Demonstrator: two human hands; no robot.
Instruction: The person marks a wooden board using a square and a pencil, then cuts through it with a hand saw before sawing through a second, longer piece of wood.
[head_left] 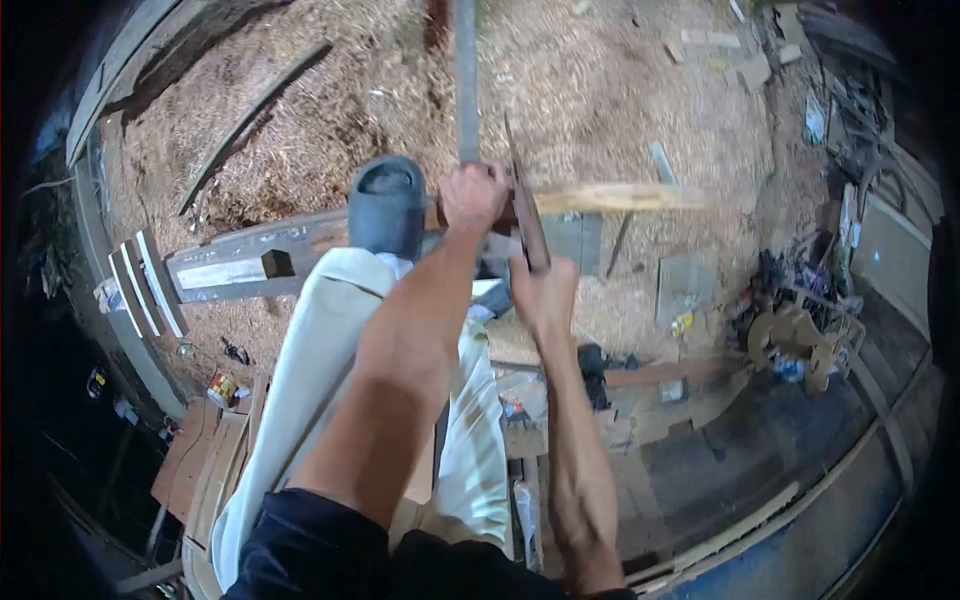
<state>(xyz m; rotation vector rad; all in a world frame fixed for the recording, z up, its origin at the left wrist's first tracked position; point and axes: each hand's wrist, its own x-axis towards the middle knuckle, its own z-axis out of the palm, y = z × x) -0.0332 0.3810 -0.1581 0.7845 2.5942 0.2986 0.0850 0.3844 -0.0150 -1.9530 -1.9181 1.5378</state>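
Sleeves: dark blue sleeves (310,545) fill the bottom edge, with both bare forearms reaching forward from them.
Trouser leg: a pale trouser leg (320,360) runs up under the left forearm and ends in a grey shoe (387,205).
Shoe: it rests on a long timber beam (235,265) that lies across the floor.
Left grip: the left grip (475,195) is a tight fist just right of the shoe, fingers wrapped fully round the near end of a pale wooden strip (615,197).
Wooden strip: it sticks out level to the right of the fist, over the beam's end, and is blurred.
Grey bar: a straight grey bar (466,80) runs from the top edge down to the knuckles; whether the fist also touches it cannot be told.
Right grip: the right grip (545,290) is closed round the handle of a dark blade (525,205).
Blade: it points up and away, its edge crossing the wooden strip just beside the left fist.
Floor: a thick layer of sawdust (600,90) lies under everything.
Left side: striped boards (145,285) lean near the beam's end, with a small can (222,388) below them.
Right side: tools and offcuts (800,330) sit heaped, well apart from both hands.
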